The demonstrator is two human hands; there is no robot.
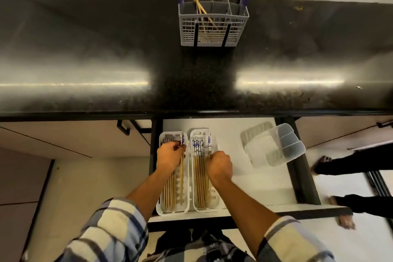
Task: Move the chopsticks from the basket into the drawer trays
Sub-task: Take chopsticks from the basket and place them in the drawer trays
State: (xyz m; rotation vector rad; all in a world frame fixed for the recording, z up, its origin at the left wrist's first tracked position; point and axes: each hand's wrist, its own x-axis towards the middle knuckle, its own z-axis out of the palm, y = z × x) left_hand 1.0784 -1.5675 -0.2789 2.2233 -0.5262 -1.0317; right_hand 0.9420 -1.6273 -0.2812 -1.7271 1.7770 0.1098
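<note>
Head view showed the left hand [170, 155] pinching a chopstick [181, 178] over the left tray [158, 208]; the right hand [220, 166] gripped another chopstick [209, 153] at the right tray [217, 206] rim, open drawer floor [255, 187] beyond.

Looked steeply down from head height, close over the open drawer [255, 176], desk [85, 59] beyond, edges perhaps warped.

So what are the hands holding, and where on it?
The left hand pinches a chopstick near its patterned top end, over the left tray. The right hand is curled over the right tray; what it holds can't be told.
</note>
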